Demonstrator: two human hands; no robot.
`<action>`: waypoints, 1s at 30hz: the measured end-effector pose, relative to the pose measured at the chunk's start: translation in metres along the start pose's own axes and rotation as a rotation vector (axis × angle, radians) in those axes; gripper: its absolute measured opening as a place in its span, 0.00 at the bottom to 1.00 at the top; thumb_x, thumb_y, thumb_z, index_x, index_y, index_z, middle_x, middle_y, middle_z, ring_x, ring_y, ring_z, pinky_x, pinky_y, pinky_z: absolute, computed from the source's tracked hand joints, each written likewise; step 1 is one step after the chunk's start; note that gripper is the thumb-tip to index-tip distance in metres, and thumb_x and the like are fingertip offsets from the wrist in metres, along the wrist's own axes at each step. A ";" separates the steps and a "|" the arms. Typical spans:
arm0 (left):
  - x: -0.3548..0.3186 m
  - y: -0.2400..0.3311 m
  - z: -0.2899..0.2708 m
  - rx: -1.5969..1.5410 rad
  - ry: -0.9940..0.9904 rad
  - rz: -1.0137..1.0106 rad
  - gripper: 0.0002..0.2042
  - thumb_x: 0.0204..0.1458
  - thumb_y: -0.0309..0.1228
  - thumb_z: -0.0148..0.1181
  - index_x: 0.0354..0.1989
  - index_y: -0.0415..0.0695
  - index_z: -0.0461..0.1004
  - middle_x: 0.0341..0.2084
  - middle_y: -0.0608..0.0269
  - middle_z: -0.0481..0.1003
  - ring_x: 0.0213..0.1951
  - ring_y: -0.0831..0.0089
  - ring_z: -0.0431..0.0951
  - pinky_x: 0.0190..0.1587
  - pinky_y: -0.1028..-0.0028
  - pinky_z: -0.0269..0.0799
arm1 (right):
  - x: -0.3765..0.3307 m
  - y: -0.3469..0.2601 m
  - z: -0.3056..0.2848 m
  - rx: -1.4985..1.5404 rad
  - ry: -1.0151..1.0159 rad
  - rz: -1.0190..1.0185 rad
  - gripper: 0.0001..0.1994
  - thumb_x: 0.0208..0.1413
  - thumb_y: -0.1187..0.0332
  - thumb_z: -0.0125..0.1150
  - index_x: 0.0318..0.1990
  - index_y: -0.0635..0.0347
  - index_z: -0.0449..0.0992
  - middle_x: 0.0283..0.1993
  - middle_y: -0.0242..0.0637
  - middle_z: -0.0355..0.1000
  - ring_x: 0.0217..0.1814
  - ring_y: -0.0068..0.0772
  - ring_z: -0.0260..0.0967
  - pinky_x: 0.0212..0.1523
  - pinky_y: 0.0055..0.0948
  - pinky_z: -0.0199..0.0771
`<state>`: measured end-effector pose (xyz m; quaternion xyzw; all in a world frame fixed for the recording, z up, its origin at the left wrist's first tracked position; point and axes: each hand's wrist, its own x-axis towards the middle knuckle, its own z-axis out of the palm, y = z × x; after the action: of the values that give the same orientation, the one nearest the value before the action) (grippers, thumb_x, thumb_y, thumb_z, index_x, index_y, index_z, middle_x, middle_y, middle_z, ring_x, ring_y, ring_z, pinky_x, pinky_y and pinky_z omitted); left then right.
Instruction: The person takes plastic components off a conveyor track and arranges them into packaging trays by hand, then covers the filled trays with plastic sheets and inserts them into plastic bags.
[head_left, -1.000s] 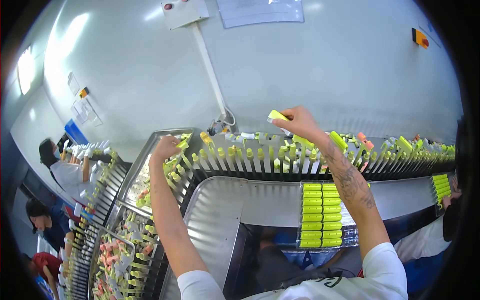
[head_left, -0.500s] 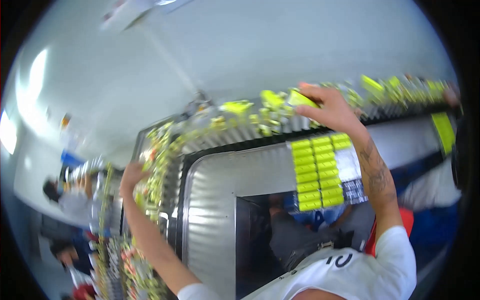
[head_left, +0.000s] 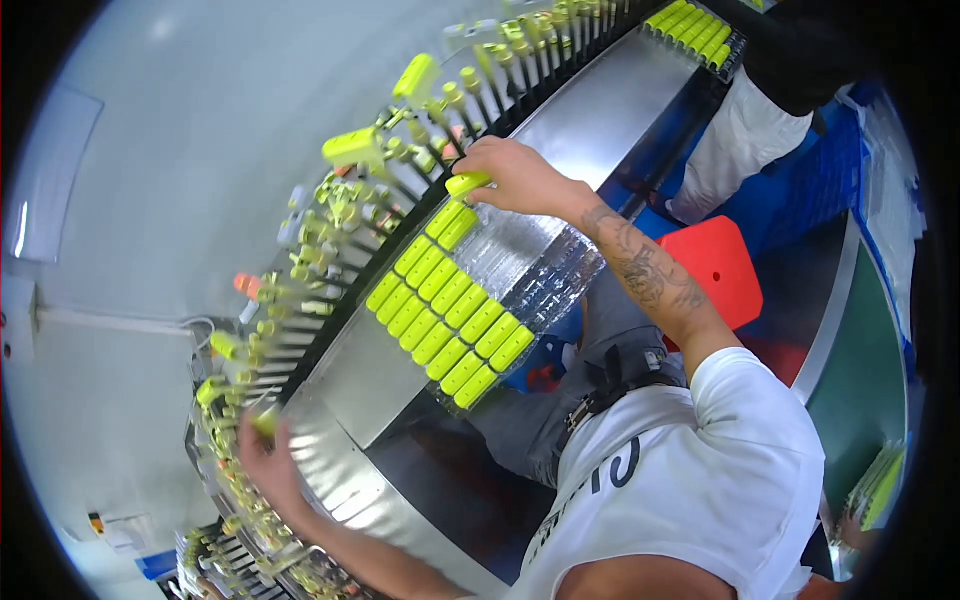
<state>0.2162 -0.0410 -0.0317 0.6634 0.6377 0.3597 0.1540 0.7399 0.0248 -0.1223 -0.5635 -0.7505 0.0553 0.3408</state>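
Note:
My right hand (head_left: pixel 515 180) pinches a yellow-green plastic piece (head_left: pixel 468 185) between thumb and fingers. It is above the far end of a clear tray (head_left: pixel 515 238), where rows of like yellow-green pieces (head_left: pixel 440 290) lie side by side. My left hand (head_left: pixel 272 465) is stretched out over the left part of a curved line of upright holders. Between its thumb and fingers sits a yellow-green piece (head_left: pixel 265 422), smeared by motion. More yellow-green parts (head_left: pixel 355 147) top the holders along the line.
A metal ledge (head_left: pixel 600 110) runs beside the dark edge of the line. A second filled tray (head_left: pixel 690 32) lies at the far right, near another person's pale trousers (head_left: pixel 735 140). A red stool (head_left: pixel 715 270) stands to my right, with a green surface (head_left: pixel 865 345) beyond it.
The view has turned, so line and tray now slant. My right hand has come from the line to the tray's far end with a yellow-green piece. My left hand remains at the line.

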 end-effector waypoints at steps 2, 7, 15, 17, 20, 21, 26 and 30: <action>0.000 0.012 0.099 -0.053 -0.071 0.208 0.24 0.48 0.22 0.73 0.56 0.37 0.78 0.48 0.56 0.82 0.51 0.68 0.80 0.57 0.68 0.73 | -0.007 0.018 0.019 0.030 0.043 0.019 0.21 0.47 0.67 0.74 0.51 0.58 0.81 0.50 0.42 0.76 0.60 0.45 0.70 0.58 0.43 0.72; 0.013 0.109 0.247 0.026 -0.223 0.557 0.22 0.44 0.24 0.74 0.50 0.36 0.78 0.45 0.46 0.79 0.49 0.48 0.78 0.54 0.59 0.74 | 0.000 0.047 0.045 0.022 0.020 -0.030 0.20 0.47 0.66 0.74 0.49 0.56 0.82 0.47 0.41 0.77 0.60 0.46 0.69 0.61 0.42 0.70; 0.007 0.126 0.317 0.272 -0.354 0.665 0.20 0.47 0.33 0.74 0.47 0.37 0.79 0.43 0.47 0.79 0.49 0.48 0.76 0.54 0.57 0.71 | -0.015 0.064 0.061 0.035 -0.033 -0.126 0.22 0.45 0.67 0.73 0.51 0.58 0.82 0.52 0.40 0.75 0.63 0.45 0.67 0.64 0.44 0.67; 0.003 0.120 0.302 0.283 -0.329 0.664 0.20 0.46 0.33 0.74 0.47 0.38 0.79 0.44 0.48 0.79 0.49 0.48 0.76 0.54 0.57 0.71 | -0.013 0.054 0.052 0.054 -0.055 -0.089 0.24 0.45 0.67 0.73 0.53 0.59 0.81 0.55 0.41 0.74 0.65 0.45 0.65 0.67 0.43 0.64; 0.003 0.117 0.278 0.273 -0.286 0.706 0.19 0.46 0.32 0.74 0.46 0.39 0.79 0.44 0.49 0.79 0.50 0.49 0.76 0.54 0.58 0.71 | -0.011 0.048 0.038 0.082 -0.089 -0.067 0.25 0.48 0.65 0.73 0.55 0.60 0.79 0.61 0.46 0.72 0.70 0.48 0.62 0.70 0.45 0.61; 0.004 0.114 0.269 0.241 -0.234 0.707 0.18 0.46 0.31 0.74 0.45 0.39 0.80 0.44 0.50 0.79 0.49 0.49 0.77 0.54 0.58 0.72 | -0.012 0.048 0.034 0.087 -0.077 -0.061 0.24 0.50 0.65 0.72 0.56 0.60 0.79 0.61 0.46 0.72 0.70 0.49 0.62 0.70 0.45 0.61; 0.031 0.131 0.200 0.251 0.142 0.300 0.09 0.55 0.31 0.66 0.32 0.37 0.80 0.29 0.49 0.80 0.31 0.50 0.80 0.37 0.56 0.74 | -0.016 0.030 0.009 0.163 -0.040 -0.062 0.21 0.52 0.66 0.71 0.54 0.61 0.79 0.59 0.44 0.73 0.68 0.48 0.64 0.68 0.45 0.63; 0.087 0.140 0.152 0.290 0.201 0.038 0.19 0.61 0.41 0.60 0.33 0.33 0.80 0.28 0.43 0.81 0.29 0.47 0.81 0.36 0.55 0.74 | -0.013 0.007 -0.003 0.186 0.055 -0.088 0.18 0.53 0.68 0.71 0.51 0.62 0.80 0.56 0.43 0.74 0.64 0.48 0.67 0.66 0.42 0.67</action>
<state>0.4152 0.0614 -0.0204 0.6515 0.6824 0.3312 -0.0146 0.7490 0.0154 -0.1292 -0.4975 -0.7563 0.0941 0.4143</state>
